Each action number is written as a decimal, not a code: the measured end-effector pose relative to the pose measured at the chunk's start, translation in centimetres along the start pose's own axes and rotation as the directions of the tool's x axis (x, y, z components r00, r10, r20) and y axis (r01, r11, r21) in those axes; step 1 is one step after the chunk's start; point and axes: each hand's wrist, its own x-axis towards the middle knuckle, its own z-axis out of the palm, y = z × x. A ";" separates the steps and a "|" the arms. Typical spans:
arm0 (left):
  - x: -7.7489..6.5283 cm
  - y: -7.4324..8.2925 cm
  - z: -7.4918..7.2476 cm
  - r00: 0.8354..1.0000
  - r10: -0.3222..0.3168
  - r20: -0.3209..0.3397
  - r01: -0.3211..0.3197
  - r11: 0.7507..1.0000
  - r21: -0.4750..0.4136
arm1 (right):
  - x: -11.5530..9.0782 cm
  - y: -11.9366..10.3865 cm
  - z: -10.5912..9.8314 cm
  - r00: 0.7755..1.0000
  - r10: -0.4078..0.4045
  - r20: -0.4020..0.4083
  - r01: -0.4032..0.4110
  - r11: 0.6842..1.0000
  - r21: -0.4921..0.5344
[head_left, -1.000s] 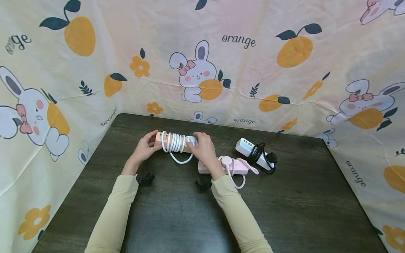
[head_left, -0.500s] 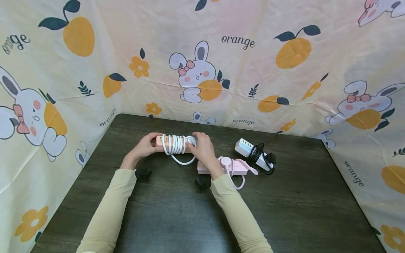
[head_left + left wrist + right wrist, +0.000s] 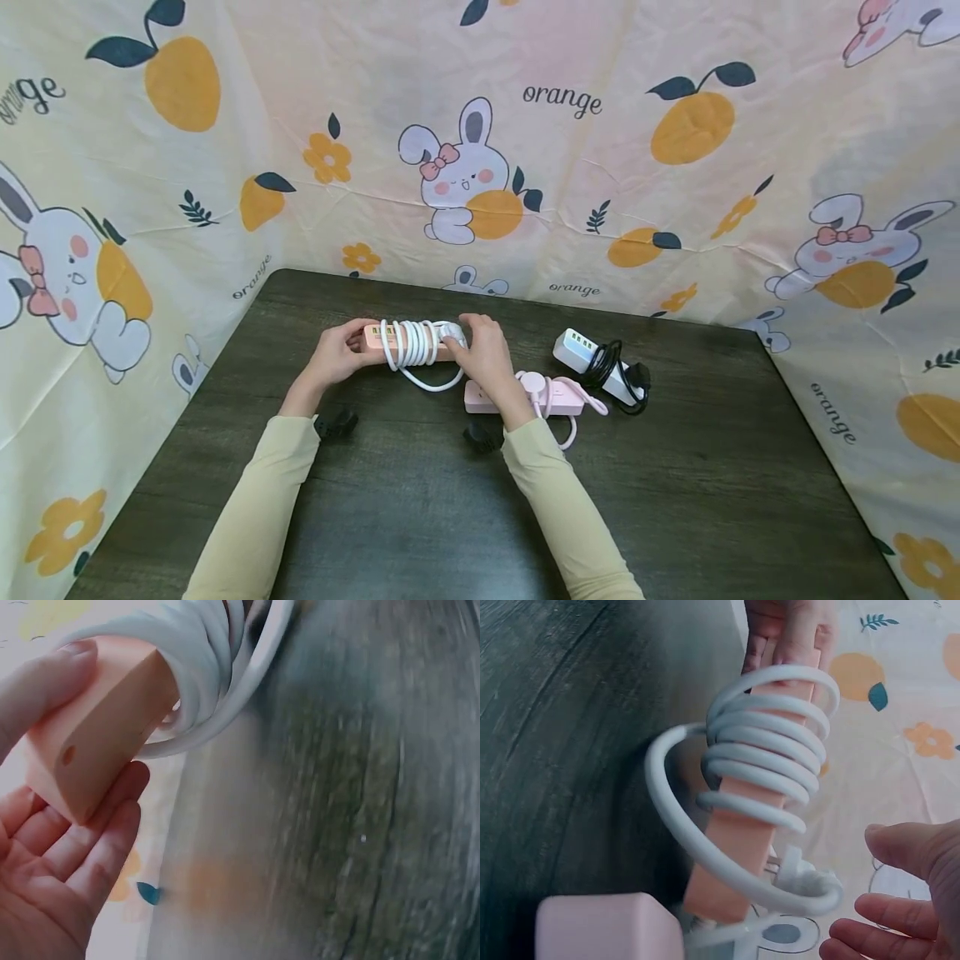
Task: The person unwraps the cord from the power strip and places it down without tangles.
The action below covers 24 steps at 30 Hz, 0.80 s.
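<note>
Tabletop (image 3: pixel 720 483), peach power strip (image 3: pixel 746 838) (inside cord (image 3: pixel 418 343))

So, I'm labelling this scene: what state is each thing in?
Peach power strip: held
White cord: coiled around it, one loop slack
White plug: prongs showing
Pink cord: looped around pink power strip
Pink plug: seating unclear
Black cord: bundled around white power strip
Left hand: gripping the peach power strip
Right hand: fingers spread, near white plug

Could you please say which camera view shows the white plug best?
The right wrist view: the white plug and its prongs appear close up. The head view shows it small, by the right hand; the left wrist view lacks it.
</note>
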 end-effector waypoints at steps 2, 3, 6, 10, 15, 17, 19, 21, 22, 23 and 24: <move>-0.4 0.1 -0.1 0.999 0.019 -0.035 -0.020 1.000 -0.018 | -0.2 -0.1 -0.3 1.000 0.000 -0.010 0.000 1.000 0.011; -0.6 0.3 -0.2 0.998 0.026 -0.049 -0.028 0.999 -0.031 | -0.3 -0.1 -0.4 1.000 0.003 -0.016 -0.002 1.000 0.013; -1.1 0.9 -0.4 0.995 0.052 -0.086 -0.058 0.996 -0.068 | -0.7 -0.2 -1.0 0.999 -0.005 -0.046 0.006 1.000 0.025; -1.7 2.1 -0.6 0.985 0.108 -0.132 -0.123 0.986 -0.111 | -1.2 -0.6 -2.1 0.993 -0.053 -0.106 0.058 0.997 0.045; -2.2 3.5 -0.5 0.967 0.185 -0.173 -0.217 0.957 -0.190 | -1.7 -1.5 -3.9 0.981 -0.100 -0.164 0.108 0.993 0.040; -2.4 4.3 -0.4 0.962 0.207 -0.179 -0.244 0.944 -0.220 | -2.0 -1.9 -4.8 0.979 -0.107 -0.175 0.115 0.993 0.039; -2.6 5.1 -0.2 0.957 0.226 -0.183 -0.265 0.936 -0.233 | -2.3 -2.2 -5.7 0.977 -0.108 -0.181 0.116 0.993 0.034; -2.9 5.8 0.1 0.952 0.243 -0.187 -0.286 0.924 -0.255 | -2.6 -2.4 -6.6 0.976 -0.116 -0.183 0.124 0.992 0.032; -2.9 6.1 0.2 0.949 0.252 -0.192 -0.297 0.919 -0.260 | -2.8 -2.5 -7.0 0.975 -0.123 -0.183 0.130 0.991 0.028; -3.0 6.3 0.4 0.945 0.261 -0.196 -0.308 0.913 -0.268 | -2.9 -2.6 -7.4 0.975 -0.129 -0.181 0.135 0.991 0.023; -3.0 6.6 0.5 0.943 0.269 -0.198 -0.317 0.908 -0.276 | -3.1 -2.7 -7.8 0.975 -0.136 -0.176 0.141 0.990 0.017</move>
